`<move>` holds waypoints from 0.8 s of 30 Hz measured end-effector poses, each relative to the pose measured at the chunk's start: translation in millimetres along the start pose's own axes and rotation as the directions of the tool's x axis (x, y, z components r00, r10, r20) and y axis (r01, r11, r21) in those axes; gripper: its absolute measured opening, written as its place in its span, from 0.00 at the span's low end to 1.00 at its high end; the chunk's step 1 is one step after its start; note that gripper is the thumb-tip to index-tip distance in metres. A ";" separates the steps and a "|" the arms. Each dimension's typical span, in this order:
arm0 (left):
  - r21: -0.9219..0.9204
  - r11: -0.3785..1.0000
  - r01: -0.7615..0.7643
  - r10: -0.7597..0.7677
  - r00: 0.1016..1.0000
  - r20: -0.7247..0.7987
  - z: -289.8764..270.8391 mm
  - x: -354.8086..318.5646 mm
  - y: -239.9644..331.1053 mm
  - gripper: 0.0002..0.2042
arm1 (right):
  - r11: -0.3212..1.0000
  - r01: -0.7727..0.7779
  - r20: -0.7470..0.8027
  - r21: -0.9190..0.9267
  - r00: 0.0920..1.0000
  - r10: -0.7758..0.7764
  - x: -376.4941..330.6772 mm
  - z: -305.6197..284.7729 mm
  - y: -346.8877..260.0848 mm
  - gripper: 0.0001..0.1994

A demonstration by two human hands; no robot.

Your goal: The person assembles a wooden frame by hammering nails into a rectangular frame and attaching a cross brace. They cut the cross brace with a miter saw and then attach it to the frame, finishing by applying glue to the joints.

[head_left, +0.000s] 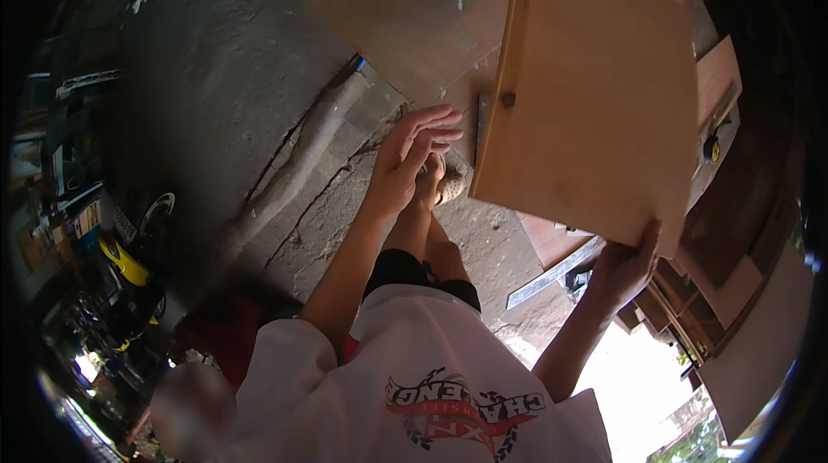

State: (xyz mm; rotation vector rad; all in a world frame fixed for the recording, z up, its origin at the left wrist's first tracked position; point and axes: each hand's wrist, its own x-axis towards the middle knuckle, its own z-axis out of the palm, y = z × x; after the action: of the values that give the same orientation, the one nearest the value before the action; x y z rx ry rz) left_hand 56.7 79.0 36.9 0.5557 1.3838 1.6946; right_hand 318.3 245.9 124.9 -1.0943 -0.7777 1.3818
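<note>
A light-brown wooden panel [595,100] with raised strips along its left and far edges fills the upper right. My right hand [625,269] grips its near right corner, the thumb lying on the broad face and the other fingers partly hidden behind the edge. To the left of the panel, my left hand [412,152] is raised over my feet. Its fingers are stretched out, slightly curved, and hold nothing. A small gap separates them from the panel's left edge.
A flat metal strip [555,273] lies below the panel. Farther right, a yellow-and-black tape measure [711,150] rests on a board, near wooden furniture parts [729,286]. Cracked concrete floor [216,92] spreads left, with a raised ridge. A yellow object [123,260] sits among clutter.
</note>
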 end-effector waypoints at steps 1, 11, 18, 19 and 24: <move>0.041 0.994 -0.101 0.102 0.994 -0.031 2.8 2.1 9.7 0.26 | 0.994 -0.106 -0.067 0.032 0.992 0.108 -2.7 -4.7 -0.1 0.21; 0.374 0.255 -0.892 0.600 0.449 0.662 29.6 60.5 164.2 0.47 | 0.682 -0.615 0.328 0.396 0.789 0.520 -33.4 -0.5 12.0 0.15; 0.151 0.108 -0.983 0.365 0.181 0.913 88.3 81.3 239.6 0.38 | 0.545 -0.668 0.261 0.507 0.721 0.642 -29.2 10.2 3.7 0.15; 0.151 0.007 -0.989 0.353 0.144 0.924 96.5 83.1 245.8 0.35 | 0.527 -0.669 0.294 0.524 0.723 0.626 -26.9 11.6 1.1 0.15; 0.114 -0.290 -0.950 0.216 0.051 0.975 131.6 83.4 270.2 0.24 | 0.574 -0.653 0.255 0.495 0.740 0.622 -13.8 23.8 -14.2 0.22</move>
State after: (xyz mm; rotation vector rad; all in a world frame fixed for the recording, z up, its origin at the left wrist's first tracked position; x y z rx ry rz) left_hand 24.0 216.5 314.9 3.0859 1.2140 0.7309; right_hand 300.2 237.5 148.7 -0.8814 0.0733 2.0937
